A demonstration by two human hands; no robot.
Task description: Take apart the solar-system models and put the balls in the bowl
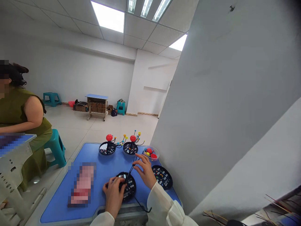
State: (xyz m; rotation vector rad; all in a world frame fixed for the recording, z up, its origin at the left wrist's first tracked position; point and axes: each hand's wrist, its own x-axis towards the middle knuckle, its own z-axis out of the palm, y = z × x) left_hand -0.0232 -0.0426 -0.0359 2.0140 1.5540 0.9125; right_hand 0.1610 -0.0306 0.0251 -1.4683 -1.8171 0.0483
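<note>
left hand (114, 196) closed on thin black rod (130, 172) | right hand (145, 171) half open, grip unclear | rod looks light, springy; hold low, above black dish (133, 188)

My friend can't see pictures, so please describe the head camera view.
Two hands work at a round black base on a blue table: left hand on it, right hand at a thin black rod. Two models with red balls and a clear bowl of coloured balls stand beyond.

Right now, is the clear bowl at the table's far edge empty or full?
Not empty: the clear bowl holds red balls and a yellow ball.
</note>
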